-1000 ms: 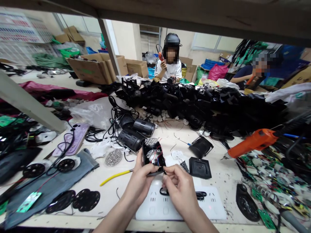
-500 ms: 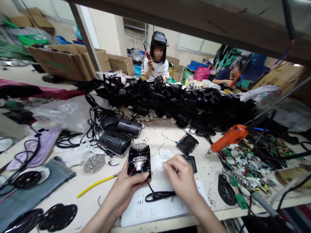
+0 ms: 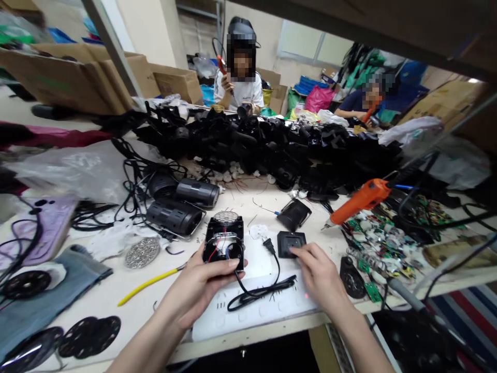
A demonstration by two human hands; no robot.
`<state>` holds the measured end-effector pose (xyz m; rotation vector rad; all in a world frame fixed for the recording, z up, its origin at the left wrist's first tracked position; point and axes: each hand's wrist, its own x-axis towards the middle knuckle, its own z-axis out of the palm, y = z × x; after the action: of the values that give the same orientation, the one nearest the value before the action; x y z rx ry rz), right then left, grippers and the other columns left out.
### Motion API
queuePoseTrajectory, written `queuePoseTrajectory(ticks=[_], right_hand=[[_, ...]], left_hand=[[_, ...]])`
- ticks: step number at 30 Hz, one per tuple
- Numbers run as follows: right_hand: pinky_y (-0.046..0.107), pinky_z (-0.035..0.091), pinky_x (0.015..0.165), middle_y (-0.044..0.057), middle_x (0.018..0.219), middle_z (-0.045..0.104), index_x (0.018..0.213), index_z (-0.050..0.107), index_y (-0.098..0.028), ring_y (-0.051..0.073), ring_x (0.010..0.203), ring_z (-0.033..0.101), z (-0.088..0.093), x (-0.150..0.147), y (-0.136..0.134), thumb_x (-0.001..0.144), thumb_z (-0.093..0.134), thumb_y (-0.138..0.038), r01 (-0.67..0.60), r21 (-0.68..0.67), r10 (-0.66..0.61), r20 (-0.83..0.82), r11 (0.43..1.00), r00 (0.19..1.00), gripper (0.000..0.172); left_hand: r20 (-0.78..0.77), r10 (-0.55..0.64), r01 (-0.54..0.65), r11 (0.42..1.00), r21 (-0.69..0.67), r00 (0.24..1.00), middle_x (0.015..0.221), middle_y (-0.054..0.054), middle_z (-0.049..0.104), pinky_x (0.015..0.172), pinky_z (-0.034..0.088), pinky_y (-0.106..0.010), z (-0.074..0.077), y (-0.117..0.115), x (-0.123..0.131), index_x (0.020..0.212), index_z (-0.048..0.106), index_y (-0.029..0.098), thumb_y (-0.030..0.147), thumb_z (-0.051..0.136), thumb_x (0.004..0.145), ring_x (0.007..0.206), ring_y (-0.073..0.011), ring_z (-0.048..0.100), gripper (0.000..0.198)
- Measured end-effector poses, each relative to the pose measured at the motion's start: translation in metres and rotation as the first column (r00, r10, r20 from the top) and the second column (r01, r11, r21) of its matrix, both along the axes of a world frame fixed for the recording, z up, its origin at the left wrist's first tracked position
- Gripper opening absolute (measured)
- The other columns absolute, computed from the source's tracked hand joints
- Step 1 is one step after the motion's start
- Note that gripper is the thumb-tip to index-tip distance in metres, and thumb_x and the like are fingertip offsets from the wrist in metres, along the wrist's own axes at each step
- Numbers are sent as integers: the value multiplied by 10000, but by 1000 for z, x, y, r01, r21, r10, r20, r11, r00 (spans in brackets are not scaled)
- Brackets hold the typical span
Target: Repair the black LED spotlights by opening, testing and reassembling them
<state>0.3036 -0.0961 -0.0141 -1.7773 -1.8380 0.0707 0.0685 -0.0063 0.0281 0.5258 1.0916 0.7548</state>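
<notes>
The left hand [image 3: 202, 282] is closed around an open black plastic housing [image 3: 224, 247], thumb across its near edge and fingers underneath, holding it just above the bench with its red, blue and black inner wires facing up. The right hand [image 3: 319, 274] grips nothing: its fingers lie loosely stretched forward, the index tip at the near edge of a flat black square plate [image 3: 291, 241] that lies on the table just right of the housing. Between the hands a thin black power cord [image 3: 261, 293] runs from the housing, coils on a white power strip [image 3: 248, 317] and ends in a two-pin plug [image 3: 267, 243]. Left of the housing lie a yellow-handled tool [image 3: 147, 284], a round silver studded disc [image 3: 136, 253] and two black cylindrical lamp bodies [image 3: 174, 216]. Farther right an orange glue gun [image 3: 359, 199] rests over green circuit boards [image 3: 373, 239]; a long pile of black plastic parts [image 3: 272, 145] crosses the bench behind.
</notes>
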Motion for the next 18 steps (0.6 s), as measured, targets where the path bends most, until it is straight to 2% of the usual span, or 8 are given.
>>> queuePoseTrajectory(ticks=[2,3,6,9,13,16,18], right_hand=[[379,499,784,116,1049,600,1224,634,-240,241,964,541,5,-8,18,843,417,37,-115,-77,128,191,990,973,518],[396,480,795,122,1082,592,1215,645,-252,252,974,519,8,-12,29,835,444,42,-158,-131,187,256,979,948,521],[402,445,808,101,968,594,1012,730,-234,244,927,507,14,-19,58,849,532,-26,-299,-223,354,273,928,894,331],[358,447,849,67,962,600,919,724,-223,204,906,522,14,-21,68,861,563,-85,-374,-205,416,231,904,879,220],[344,484,852,112,1025,605,1110,634,-142,210,952,546,16,-13,45,895,428,-60,-317,-92,328,157,944,931,309],[344,503,849,111,1018,630,1158,586,-151,207,973,594,23,2,5,903,373,-51,-170,32,171,-23,985,985,347],[321,516,827,80,990,664,1121,603,-191,191,946,633,29,14,-28,911,386,-69,-89,29,92,-155,996,984,327]], left_hand=[[-12,-28,28,999,18,1000,982,-126,735,680,633,-350,5,-2,5,1066,618,145,4,782,567,825,-268,720,544],[-22,-32,32,999,29,999,993,-125,734,681,635,-349,8,-4,7,1065,622,146,4,781,566,835,-273,722,542],[-62,-18,20,999,39,998,989,-107,736,685,641,-348,15,-10,7,1035,638,157,7,779,564,856,-276,722,514],[-99,-8,12,999,42,995,967,-78,741,684,643,-333,20,-17,0,997,659,178,30,793,560,872,-274,721,480],[-122,-50,52,999,14,991,980,-68,746,685,644,-354,20,-26,-7,989,665,201,38,817,525,880,-280,718,515],[-97,-134,128,990,-65,986,992,-79,741,708,637,-390,18,-40,-2,1035,642,198,70,855,490,885,-302,717,599],[-37,-231,225,966,-127,972,966,-93,739,701,629,-395,17,-55,4,1077,626,188,93,859,491,863,-310,718,638]])
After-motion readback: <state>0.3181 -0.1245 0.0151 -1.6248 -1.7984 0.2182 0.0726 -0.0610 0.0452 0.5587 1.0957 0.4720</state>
